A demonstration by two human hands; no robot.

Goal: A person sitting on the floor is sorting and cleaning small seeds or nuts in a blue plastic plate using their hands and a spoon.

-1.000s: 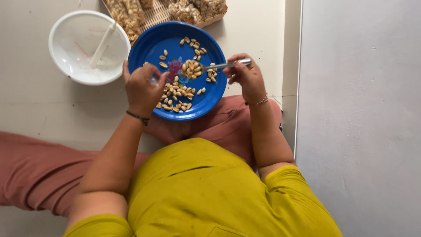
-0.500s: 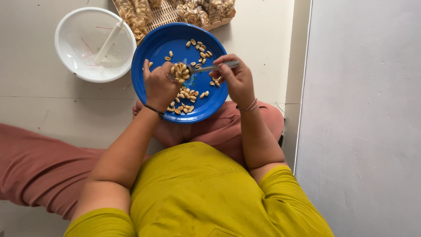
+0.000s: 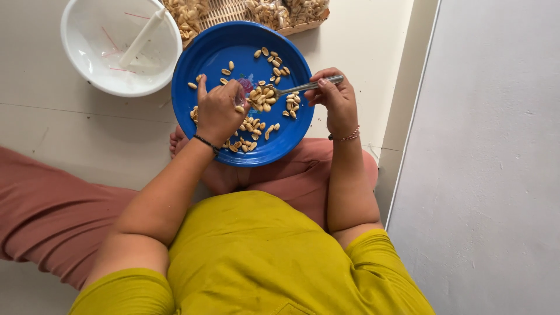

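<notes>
A round blue plate [image 3: 219, 49] rests on my lap with several pale peanuts [image 3: 261, 99] scattered over it. My left hand [image 3: 217, 112] lies over the plate's left middle, fingers curled down among the nuts with a nut at its fingertips. My right hand [image 3: 335, 100] sits at the plate's right rim and grips the handle of a metal spoon [image 3: 298, 87], whose bowl reaches into the heap of nuts at the plate's centre.
A white plastic bowl [image 3: 93, 70] with a white utensil inside stands at the upper left on the pale floor. A woven tray [image 3: 233, 10] heaped with peanuts in the shell lies beyond the plate. A grey wall panel [image 3: 484, 175] fills the right side.
My left hand has slid from the plate's left edge toward its middle. My right hand has drawn the spoon leftward into the central pile.
</notes>
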